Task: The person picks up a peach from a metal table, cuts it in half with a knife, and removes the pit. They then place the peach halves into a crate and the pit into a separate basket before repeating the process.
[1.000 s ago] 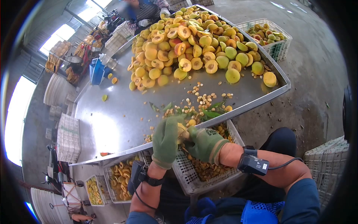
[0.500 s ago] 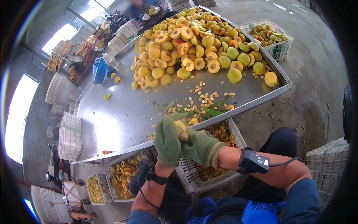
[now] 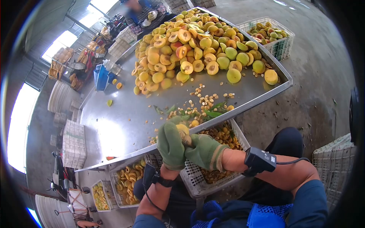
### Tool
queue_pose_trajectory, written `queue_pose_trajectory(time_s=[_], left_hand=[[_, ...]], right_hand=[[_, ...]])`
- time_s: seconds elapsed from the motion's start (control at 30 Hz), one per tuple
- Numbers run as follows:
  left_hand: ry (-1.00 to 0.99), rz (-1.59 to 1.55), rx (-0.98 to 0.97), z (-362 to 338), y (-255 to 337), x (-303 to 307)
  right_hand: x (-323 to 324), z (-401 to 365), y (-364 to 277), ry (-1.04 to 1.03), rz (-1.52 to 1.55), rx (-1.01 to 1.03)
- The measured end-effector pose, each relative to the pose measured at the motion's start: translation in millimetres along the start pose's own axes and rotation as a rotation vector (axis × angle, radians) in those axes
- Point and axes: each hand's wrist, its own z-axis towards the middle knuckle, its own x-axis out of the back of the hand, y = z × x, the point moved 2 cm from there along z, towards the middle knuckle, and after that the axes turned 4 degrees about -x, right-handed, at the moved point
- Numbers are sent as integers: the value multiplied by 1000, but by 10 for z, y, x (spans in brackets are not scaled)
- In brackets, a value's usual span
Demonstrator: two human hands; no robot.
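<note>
Both my hands wear green knit gloves and meet just over the table's near edge. My left hand [image 3: 170, 145] is closed around a yellow peach half [image 3: 183, 128], whose upper part shows above the fingers. Against the fruit's lower side presses my right hand [image 3: 205, 151], its fingers closed; whatever they grip is hidden. Below the hands stands a white plastic crate [image 3: 194, 186] holding cut fruit pieces. Close beyond them, pale pits [image 3: 207, 100] and green leaves [image 3: 213, 113] lie scattered on the metal table [image 3: 133, 110].
A large heap of halved peaches [image 3: 182, 49] covers the table's far side. At its left are a blue container [image 3: 102, 78] and a clear bottle [image 3: 112, 67]. Crates of fruit [image 3: 127, 182] stand below left, another crate [image 3: 279, 47] at right. A person [image 3: 148, 17] sits beyond the table.
My view has shifted slightly, and the person beyond the table shows more fully now. Both hands keep nearly the same hold on the peach half.
</note>
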Motion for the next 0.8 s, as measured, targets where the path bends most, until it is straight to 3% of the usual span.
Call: queue_pose_trajectory(time_s=[0.1,0.2,0.3,0.4,0.5,0.6,0.8], left_hand=[[-12,1,-2,29,37,-6],[-6,-103,62,2,23,-16],[-13,-134,8,-18,-19,-22],[-201,-305,135,46,89,25],[-245,-419,183,83,29,82],[-346,-126,159,118,75,130],[-260,-67,104,92,125,107]], right_hand=[[-27,-1,69,89,16,97],[-90,78,117,4,87,117],[14,-35,18,-193,328,-134],[286,-173,-351,-294,218,-301],[250,-124,-277,-315,152,-178],[230,-104,-194,-327,162,-239],[226,-134,-269,-358,144,-266]])
